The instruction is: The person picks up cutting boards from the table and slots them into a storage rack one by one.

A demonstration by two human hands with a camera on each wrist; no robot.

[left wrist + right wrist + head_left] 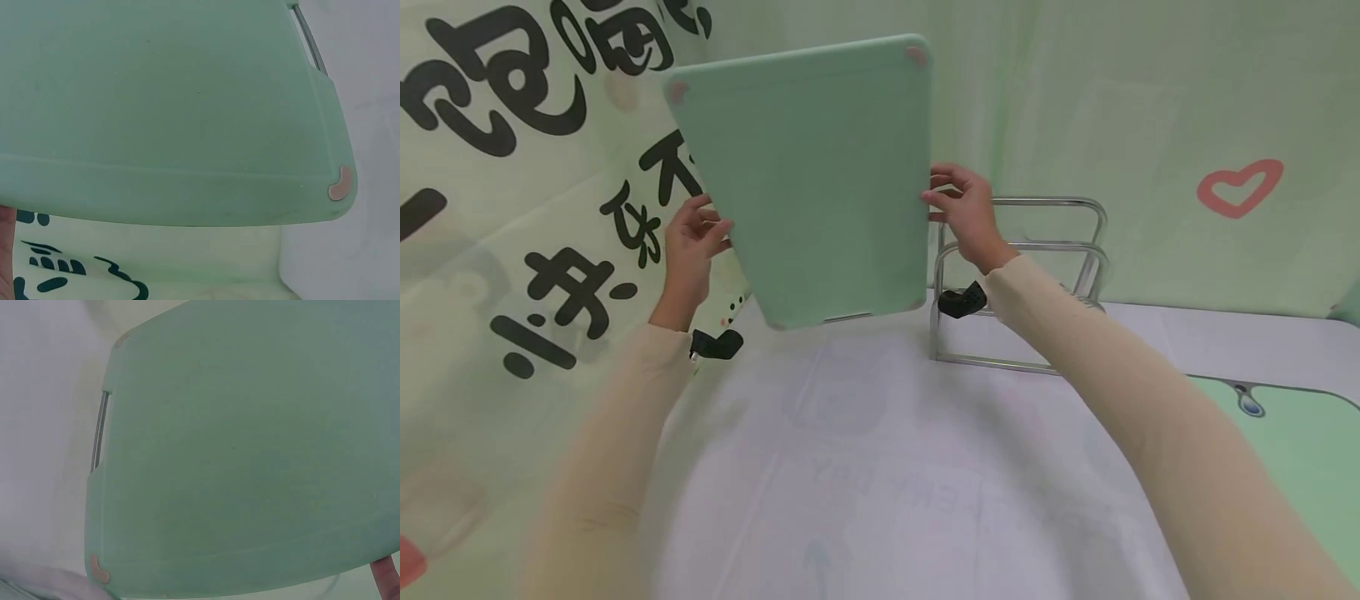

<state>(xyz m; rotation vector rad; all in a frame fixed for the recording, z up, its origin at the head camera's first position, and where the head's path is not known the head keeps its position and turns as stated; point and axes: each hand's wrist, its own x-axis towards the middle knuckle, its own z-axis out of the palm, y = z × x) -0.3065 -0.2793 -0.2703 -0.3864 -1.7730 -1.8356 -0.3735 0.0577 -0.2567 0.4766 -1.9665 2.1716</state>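
Observation:
A green cutting board [820, 183] with pinkish corner pads is held up in the air, its broad face toward the head camera. My left hand [688, 250] grips its left edge and my right hand [966, 212] pinches its right edge, thumbs on the near side. At the board's lower edge is a metal handle bar [99, 432], which also shows in the left wrist view. Just behind my right hand stands a chrome wire rack [1048, 246]. Only a sliver of each hand shows in the wrist views.
Below lies a white-covered table [850, 467]. A green mat with a dark border [1300, 450] lies at the right. Behind hangs a pale green cloth backdrop [1150, 100] with a red heart; large black lettering covers its left part.

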